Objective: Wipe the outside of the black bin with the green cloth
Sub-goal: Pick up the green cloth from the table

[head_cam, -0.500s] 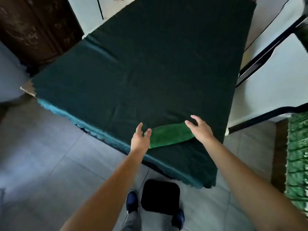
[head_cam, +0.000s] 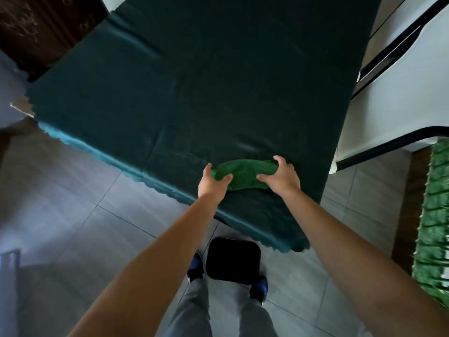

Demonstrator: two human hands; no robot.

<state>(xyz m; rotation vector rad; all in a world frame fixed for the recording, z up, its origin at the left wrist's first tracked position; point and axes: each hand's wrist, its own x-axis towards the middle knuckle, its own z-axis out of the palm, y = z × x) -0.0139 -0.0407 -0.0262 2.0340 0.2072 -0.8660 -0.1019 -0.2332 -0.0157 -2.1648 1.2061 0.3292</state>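
A bright green cloth [head_cam: 244, 176] lies bunched near the front edge of a table covered in dark green fabric [head_cam: 194, 93]. My left hand [head_cam: 211, 183] grips the cloth's left end, thumb on top. My right hand [head_cam: 283, 177] grips its right end, fingers curled over it. The black bin [head_cam: 232, 259] stands on the grey tiled floor below the table edge, between my two blue shoes, and neither hand touches it.
A dark wooden cabinet [head_cam: 41, 27] stands at the far left. White furniture with black edging [head_cam: 393, 76] sits right of the table. A green woven mat [head_cam: 435, 215] lies at the right edge. Grey floor tiles [head_cam: 73, 215] spread to the left.
Both hands have closed onto the ends of the green cloth, which is now bunched up between them instead of lying flat.
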